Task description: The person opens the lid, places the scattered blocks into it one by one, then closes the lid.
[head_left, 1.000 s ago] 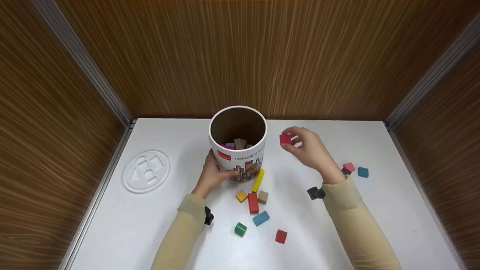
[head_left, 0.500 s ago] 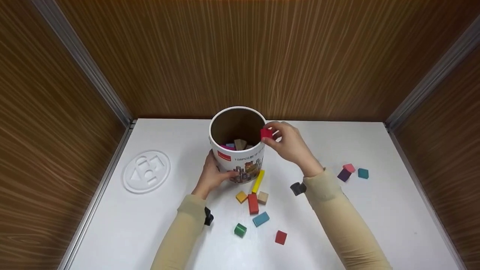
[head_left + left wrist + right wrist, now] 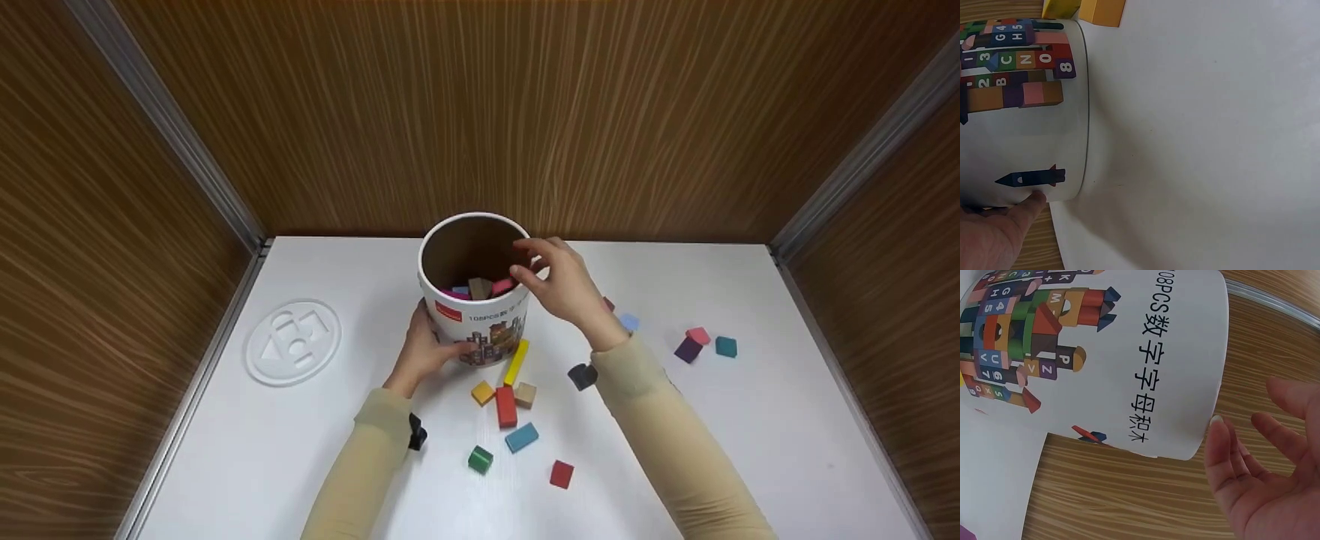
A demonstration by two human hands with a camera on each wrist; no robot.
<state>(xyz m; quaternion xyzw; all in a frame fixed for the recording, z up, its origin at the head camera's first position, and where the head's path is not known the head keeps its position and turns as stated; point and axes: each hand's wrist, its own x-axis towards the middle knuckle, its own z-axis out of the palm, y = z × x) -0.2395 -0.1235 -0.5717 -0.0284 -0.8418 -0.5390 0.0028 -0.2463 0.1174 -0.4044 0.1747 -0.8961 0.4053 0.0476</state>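
A white cardboard bucket (image 3: 491, 311) with printed block pictures stands upright at the back of the table, its mouth facing up. My left hand (image 3: 421, 352) holds its lower left side, thumb across the front and the other fingers behind. At the right rim my right hand (image 3: 562, 286) has loosely bent, parted fingers with nothing between them. In the right wrist view, fingertips (image 3: 1217, 424) show right at the rim. Inside the bucket lie a pinkish-red block (image 3: 502, 286), a plain wood block (image 3: 480, 288) and others partly hidden by the front wall.
In front of the bucket lie yellow, orange, wood, red, blue and green blocks, among them a red rectangular block (image 3: 506, 407) and a green cylinder (image 3: 481, 460). A purple block (image 3: 688, 349) sits among others at right. A white oval shape plate (image 3: 259, 358) lies left. Wood-grain walls (image 3: 480, 112) surround the table.
My right hand has moved left to the bucket's rim and let go of the red block, which now shows inside. My left hand has stayed on the bucket.
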